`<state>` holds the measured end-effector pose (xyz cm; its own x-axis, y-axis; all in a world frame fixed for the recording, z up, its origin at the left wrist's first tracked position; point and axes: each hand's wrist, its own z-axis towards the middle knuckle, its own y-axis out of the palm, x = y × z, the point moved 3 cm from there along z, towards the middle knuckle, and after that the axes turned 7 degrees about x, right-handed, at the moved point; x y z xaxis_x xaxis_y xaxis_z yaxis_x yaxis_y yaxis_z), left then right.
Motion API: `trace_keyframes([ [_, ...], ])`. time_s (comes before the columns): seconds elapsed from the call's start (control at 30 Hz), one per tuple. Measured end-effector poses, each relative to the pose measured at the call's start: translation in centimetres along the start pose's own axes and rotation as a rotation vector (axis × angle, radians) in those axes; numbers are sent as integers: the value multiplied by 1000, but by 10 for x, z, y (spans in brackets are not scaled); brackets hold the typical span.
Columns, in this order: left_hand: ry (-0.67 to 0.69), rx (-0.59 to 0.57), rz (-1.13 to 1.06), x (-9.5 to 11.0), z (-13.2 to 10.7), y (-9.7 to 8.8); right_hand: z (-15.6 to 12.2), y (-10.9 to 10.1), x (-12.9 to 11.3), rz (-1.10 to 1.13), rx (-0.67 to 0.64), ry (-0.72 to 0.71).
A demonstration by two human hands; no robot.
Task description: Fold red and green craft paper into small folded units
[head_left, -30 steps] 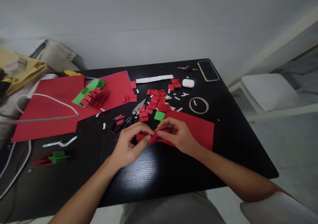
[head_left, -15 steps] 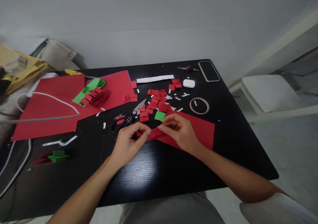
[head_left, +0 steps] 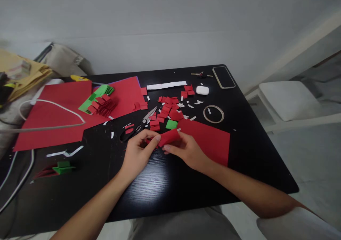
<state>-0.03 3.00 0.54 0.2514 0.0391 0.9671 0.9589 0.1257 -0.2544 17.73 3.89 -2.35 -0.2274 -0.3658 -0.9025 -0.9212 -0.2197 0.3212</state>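
Observation:
Between my two hands is a small folded red paper piece (head_left: 169,137), held just above the black table. My left hand (head_left: 140,151) is closed on its left end, with the thumb pressed against the fingers. My right hand (head_left: 190,149) has its fingers round the right end, the thumb in front and lower. A tiny pale strip (head_left: 179,129) shows by the right fingertips. Just beyond lie a green paper square (head_left: 171,124) and several folded red paper pieces (head_left: 166,108). Black-handled scissors (head_left: 144,121) rest partly open beyond my left hand. A red sheet (head_left: 213,140) lies under my right hand.
Left on the table (head_left: 144,197) are large red sheets (head_left: 58,112), stacked folded red pieces (head_left: 101,105), a white cable (head_left: 61,104) and a red-green folded paper piece (head_left: 62,167). Farther right: a tape ring (head_left: 214,121), white case (head_left: 202,90), keys (head_left: 201,75) and phone (head_left: 224,76).
My right hand has turned and shifted slightly, and its fingers now hold the red paper's right end. More of the paper shows, raised between my hands. My left hand stays nearly in place.

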Motion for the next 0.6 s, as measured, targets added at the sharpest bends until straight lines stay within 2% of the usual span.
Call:
trace_keyframes([
  [0.1, -30, -65, -16, 2, -2, 2, 2, -5, -3, -33, 51, 2],
  [0.27, -82, -186, -13, -1, -2, 7, 7, -15, -13, -100, 160, -101],
  [0.6, -143, -196, -116, -6, -3, 8, 4, -12, -15, -124, 77, -56],
])
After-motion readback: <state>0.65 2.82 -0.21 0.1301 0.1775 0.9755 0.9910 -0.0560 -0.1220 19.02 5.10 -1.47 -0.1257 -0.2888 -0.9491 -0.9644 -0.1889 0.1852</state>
